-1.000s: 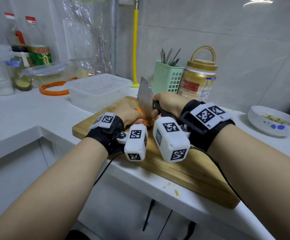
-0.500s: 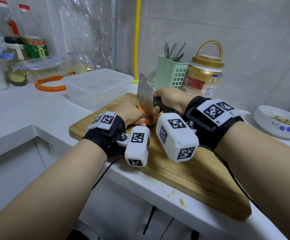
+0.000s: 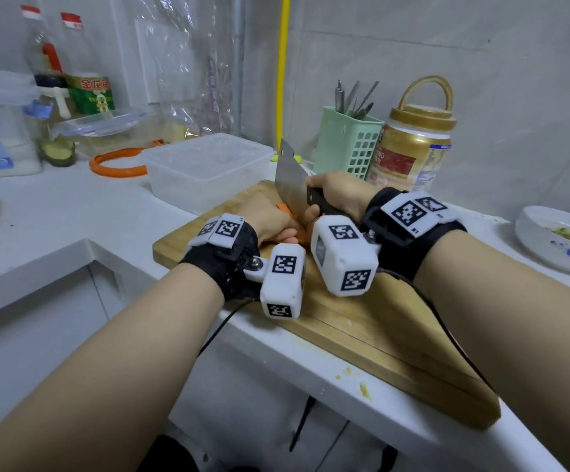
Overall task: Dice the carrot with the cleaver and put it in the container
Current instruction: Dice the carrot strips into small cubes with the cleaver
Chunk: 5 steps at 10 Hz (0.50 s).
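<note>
An orange carrot [image 3: 284, 209] lies on the wooden cutting board [image 3: 379, 335], mostly hidden under my left hand [image 3: 270, 218], which holds it down with curled fingers. My right hand [image 3: 338, 195] grips the black handle of the steel cleaver [image 3: 290, 185]. The blade stands upright, edge down on the carrot right beside my left fingers. A clear plastic container [image 3: 205, 168] with nothing in it sits just behind the board's far left corner.
A green utensil basket [image 3: 346, 144] and a gold-lidded jar [image 3: 413, 144] stand behind the board. A white bowl [image 3: 559, 243] sits at right. Oil bottles [image 3: 89, 86], a lid and an orange ring [image 3: 117, 165] are at back left. Carrot crumbs lie on the counter's front edge.
The view has shifted slightly. The cleaver stays at the carrot with small chopping motion. Both hands keep their holds.
</note>
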{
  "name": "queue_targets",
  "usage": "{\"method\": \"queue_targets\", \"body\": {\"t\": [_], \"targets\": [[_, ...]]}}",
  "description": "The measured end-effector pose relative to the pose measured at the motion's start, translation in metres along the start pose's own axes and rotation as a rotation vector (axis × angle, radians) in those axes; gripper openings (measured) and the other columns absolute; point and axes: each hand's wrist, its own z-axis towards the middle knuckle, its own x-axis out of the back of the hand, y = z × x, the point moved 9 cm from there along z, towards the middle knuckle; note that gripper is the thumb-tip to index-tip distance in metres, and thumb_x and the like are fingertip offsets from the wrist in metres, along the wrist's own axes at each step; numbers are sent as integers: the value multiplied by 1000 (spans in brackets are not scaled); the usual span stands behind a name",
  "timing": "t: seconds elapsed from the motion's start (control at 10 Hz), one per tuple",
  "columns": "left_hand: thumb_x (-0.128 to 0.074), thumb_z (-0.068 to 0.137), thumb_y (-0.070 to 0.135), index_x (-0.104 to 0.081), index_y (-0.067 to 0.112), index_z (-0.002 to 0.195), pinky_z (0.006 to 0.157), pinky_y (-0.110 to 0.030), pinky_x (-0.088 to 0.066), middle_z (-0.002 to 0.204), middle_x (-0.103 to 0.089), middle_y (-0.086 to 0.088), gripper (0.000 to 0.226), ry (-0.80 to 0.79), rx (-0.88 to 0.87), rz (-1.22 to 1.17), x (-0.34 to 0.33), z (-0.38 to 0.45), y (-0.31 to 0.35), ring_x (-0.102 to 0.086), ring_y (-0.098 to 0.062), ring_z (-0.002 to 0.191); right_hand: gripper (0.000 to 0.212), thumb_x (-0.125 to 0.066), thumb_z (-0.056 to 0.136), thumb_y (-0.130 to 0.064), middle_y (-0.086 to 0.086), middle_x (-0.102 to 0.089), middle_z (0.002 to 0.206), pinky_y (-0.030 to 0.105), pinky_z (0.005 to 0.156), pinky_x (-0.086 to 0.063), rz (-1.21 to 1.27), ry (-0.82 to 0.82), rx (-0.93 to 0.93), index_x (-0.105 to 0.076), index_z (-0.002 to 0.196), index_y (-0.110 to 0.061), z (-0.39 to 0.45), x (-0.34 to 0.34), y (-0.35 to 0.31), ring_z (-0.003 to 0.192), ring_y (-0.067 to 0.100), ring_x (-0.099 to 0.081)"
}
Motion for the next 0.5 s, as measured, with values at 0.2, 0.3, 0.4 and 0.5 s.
{"method": "queue_targets", "body": {"t": [0.2,0.3,0.4,0.5], "targets": [[-67,70,0,-58,12,49,57,-30,-45,48,-56,-7,25,-7,-1,75,1,-3,4,-53,-22,48,29,-37,102,-15,-3,-45,77,22,62,-41,-162,85,39,-44,74,-19,-21,17,-20,66,7,-44],[-71,59,9,-62,15,43,66,-33,-48,53,-60,-8,19,-9,2,100,2,5,-1,-56,-25,56,34,-34,103,-14,-3,-42,75,24,61,-39,-138,91,28,-41,70,-19,-39,17,-20,64,7,-39],[-75,63,11,-72,13,68,63,-32,-54,70,-69,-12,5,-48,-5,97,-1,11,-3,-65,-28,63,37,-30,103,-13,-2,-38,72,24,58,-36,-205,43,33,-38,68,-19,-40,10,-14,62,6,-36],[-76,56,13,-72,5,86,73,-35,-56,86,-74,-15,31,-56,12,91,0,13,-2,-72,-31,91,36,-29,103,-14,1,-38,69,18,49,-35,-180,20,49,-37,68,-16,-38,2,-1,52,5,-41]]}}
